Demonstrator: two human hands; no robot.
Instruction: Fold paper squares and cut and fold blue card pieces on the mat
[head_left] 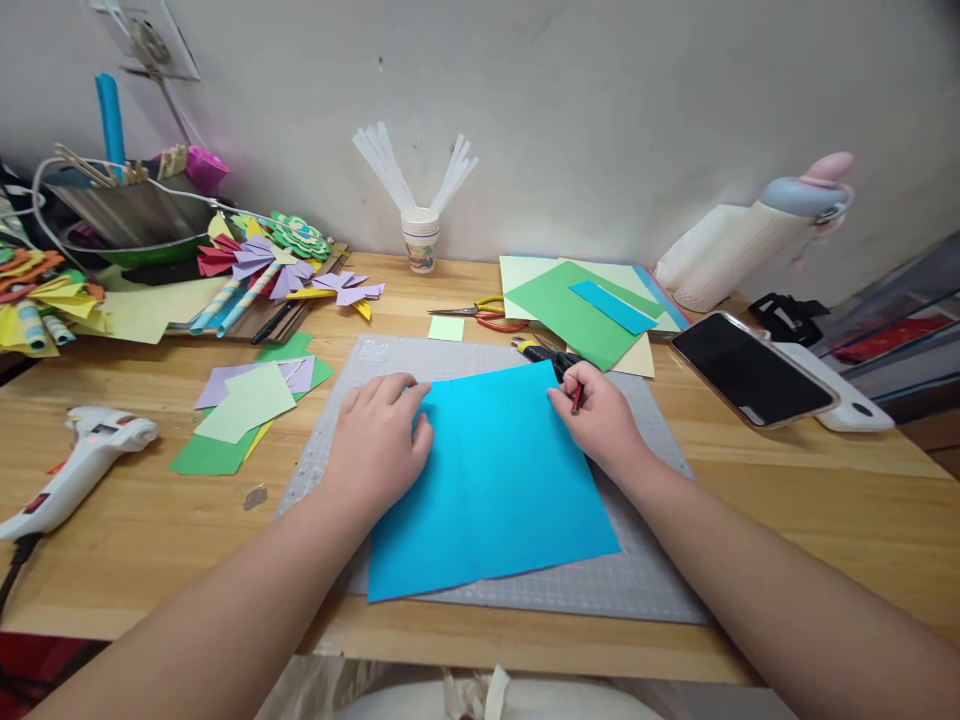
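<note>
A sheet of bright blue paper (487,480) lies at a slant on a grey cutting mat (645,590), with a faint crease down its middle. My left hand (382,430) rests over its upper left edge, thumb and forefinger a little apart. At the upper right corner, my right hand (600,410) is closed around a thin red-and-black pencil (577,399), mostly hidden by the fingers. The right thumb touches the paper's edge. Just behind that corner lies a black tool with a yellow part (534,350), partly covered.
Paper scraps (247,400) and a white glue gun (90,465) lie on the left. Behind are paper flowers (270,260), a cup (420,240) holding white strips, scissors (480,308) and coloured sheets (570,310). A phone (750,370) and bottle (757,240) stand right.
</note>
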